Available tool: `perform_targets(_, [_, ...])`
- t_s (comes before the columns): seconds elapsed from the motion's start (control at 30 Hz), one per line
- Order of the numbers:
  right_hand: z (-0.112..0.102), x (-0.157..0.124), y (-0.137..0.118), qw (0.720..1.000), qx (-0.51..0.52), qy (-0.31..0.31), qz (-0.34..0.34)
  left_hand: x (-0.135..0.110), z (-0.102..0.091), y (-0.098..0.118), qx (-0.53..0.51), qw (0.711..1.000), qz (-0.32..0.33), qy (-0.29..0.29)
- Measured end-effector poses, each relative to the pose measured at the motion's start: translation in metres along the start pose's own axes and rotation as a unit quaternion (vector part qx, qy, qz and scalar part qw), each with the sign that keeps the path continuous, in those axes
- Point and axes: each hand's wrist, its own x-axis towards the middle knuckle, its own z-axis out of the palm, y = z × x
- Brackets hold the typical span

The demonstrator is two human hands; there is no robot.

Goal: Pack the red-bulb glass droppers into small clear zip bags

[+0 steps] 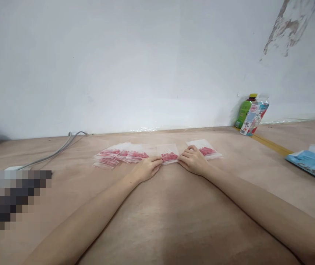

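Note:
A small clear plastic bag [167, 149] with red pieces in it lies on the table between my hands. My left hand [148, 168] has its fingers closed on the bag's lower left edge. My right hand [194, 162] pinches the lower right corner, fingers bent. Right beside that hand, partly behind its fingers, lies a stack of similar bags [205, 147] with red pieces showing. To the left of my left hand, several filled bags [110, 154] overlap in a loose row. What exactly the red pieces are is too small to tell.
A wooden-looking table [157, 213] meets a white wall [135, 66]. At the back right, a green bottle [244, 112] and a clear labelled bottle [254, 117] lean against the wall. A blue package [314, 163] lies at right, a grey cable [49, 154] at left, near a blurred-out object [8, 198].

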Motion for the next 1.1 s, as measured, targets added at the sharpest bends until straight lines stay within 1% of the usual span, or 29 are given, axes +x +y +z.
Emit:
perform_targets(0.1, [-0.0017,-0.0036,-0.0020,1.000,0.016,0.007,0.016,0.0002,0.0030,-0.0003,0.017,1.000,-0.002,0.017])
perform_targets(0.3, [-0.0059,-0.0049,-0.0026,0.999,0.027,-0.010,0.044,-0.0010,0.0043,0.0005,0.055,0.998,0.002,0.036])
perform_targets(0.57, [-0.0078,-0.0032,-0.0028,0.999,-0.014,-0.021,0.044,0.0034,-0.0009,0.0061,0.095,0.995,0.005,0.040])
perform_targets(0.77, [-0.0091,-0.0055,-0.0017,0.999,-0.006,0.004,0.044,-0.0013,-0.0007,0.0035,0.096,0.994,-0.002,0.059])
perform_targets(0.9, [-0.0080,-0.0060,-0.0018,0.999,-0.003,-0.002,0.042,-0.0022,0.0023,0.0006,0.087,0.994,0.003,0.061])
perform_targets(1.1, [-0.0043,-0.0057,-0.0001,0.998,-0.023,-0.021,0.061,0.0001,0.0033,-0.0001,0.088,0.994,0.023,0.056])
